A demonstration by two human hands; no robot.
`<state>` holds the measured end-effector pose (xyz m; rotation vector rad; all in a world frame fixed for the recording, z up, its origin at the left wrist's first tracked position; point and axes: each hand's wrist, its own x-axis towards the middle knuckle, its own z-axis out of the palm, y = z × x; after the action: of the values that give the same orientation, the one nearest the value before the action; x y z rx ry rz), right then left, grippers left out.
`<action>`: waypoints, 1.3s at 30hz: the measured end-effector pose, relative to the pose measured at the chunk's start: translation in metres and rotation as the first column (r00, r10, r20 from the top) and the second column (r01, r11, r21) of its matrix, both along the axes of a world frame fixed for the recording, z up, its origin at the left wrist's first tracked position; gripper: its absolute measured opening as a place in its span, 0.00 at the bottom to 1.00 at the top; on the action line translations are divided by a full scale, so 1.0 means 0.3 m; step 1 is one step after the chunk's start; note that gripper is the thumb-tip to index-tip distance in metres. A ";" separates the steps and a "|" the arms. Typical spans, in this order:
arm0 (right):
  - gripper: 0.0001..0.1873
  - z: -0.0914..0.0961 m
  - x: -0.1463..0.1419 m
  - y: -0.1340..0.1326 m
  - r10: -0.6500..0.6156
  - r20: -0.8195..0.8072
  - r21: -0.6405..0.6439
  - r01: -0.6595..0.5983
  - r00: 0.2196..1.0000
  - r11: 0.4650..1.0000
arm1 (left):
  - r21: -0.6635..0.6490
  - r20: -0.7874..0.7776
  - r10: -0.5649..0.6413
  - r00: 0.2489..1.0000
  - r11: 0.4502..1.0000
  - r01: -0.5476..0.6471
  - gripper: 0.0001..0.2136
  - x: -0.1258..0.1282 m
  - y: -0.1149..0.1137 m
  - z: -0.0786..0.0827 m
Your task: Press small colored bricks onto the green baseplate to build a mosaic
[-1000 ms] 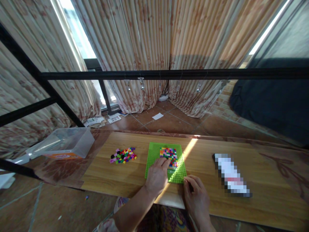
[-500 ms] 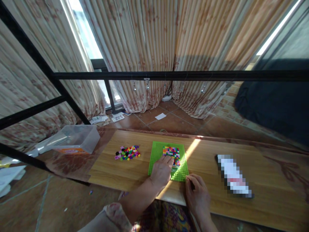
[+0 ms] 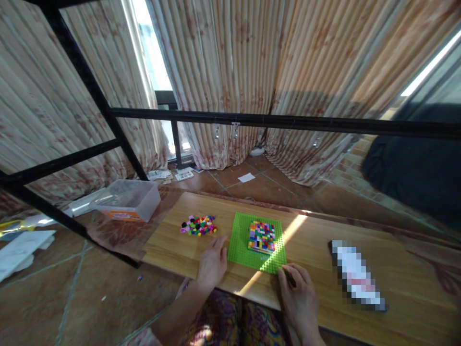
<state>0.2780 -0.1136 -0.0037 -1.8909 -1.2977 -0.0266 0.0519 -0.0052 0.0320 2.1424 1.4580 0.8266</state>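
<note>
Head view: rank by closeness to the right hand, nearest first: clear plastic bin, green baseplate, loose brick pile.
1. Green baseplate: its near right corner is at the right hand.
2. Loose brick pile: left of the baseplate.
3. Clear plastic bin: farther left, beyond the pile.

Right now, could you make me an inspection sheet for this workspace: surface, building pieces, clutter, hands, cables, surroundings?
Surface: wood-grain board, partly sunlit.
Building pieces: green baseplate bearing a multicoloured brick block; loose bricks lie to its left.
Clutter: pixelated object on the board's right; clear plastic box beyond its left end.
Hands: left hand beside the baseplate's left edge; right hand at its near right corner. Whether either holds a piece, I cannot tell.
Cables: nothing seen clearly.
Surroundings: patterned curtains, black metal frame, tiled floor with white paper.
</note>
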 end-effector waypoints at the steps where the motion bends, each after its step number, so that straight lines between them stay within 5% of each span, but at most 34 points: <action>1: 0.23 -0.003 0.001 -0.002 0.005 0.010 -0.005 -0.005 1.000 1.000 | -0.010 -0.013 0.045 0.999 0.999 -0.045 0.17 -0.028 0.005 -0.014; 5: 0.28 -0.018 0.012 -0.006 0.020 0.068 -0.029 -0.018 0.997 0.999 | -0.011 -0.042 0.143 0.989 0.990 -0.143 0.16 -0.086 0.031 -0.028; 15: 0.26 -0.010 0.006 -0.010 -0.009 0.067 -0.022 0.010 0.998 1.000 | -0.020 -0.196 0.269 0.943 0.960 -0.279 0.10 -0.063 0.125 0.022; 30: 0.31 -0.011 0.016 -0.012 -0.022 0.117 -0.037 0.027 0.993 0.999 | -0.035 -0.300 0.218 0.929 0.970 -0.239 0.08 -0.063 0.136 0.032; 39: 0.27 -0.021 0.024 -0.011 0.031 0.122 -0.014 -0.030 0.992 0.999 | 0.013 -0.411 0.115 0.904 0.993 -0.121 0.07 -0.040 0.223 0.069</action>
<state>0.2853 -0.1170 -0.0100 -1.9042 -1.4115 -0.1211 0.0398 0.0617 0.0526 2.3344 1.8056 0.4104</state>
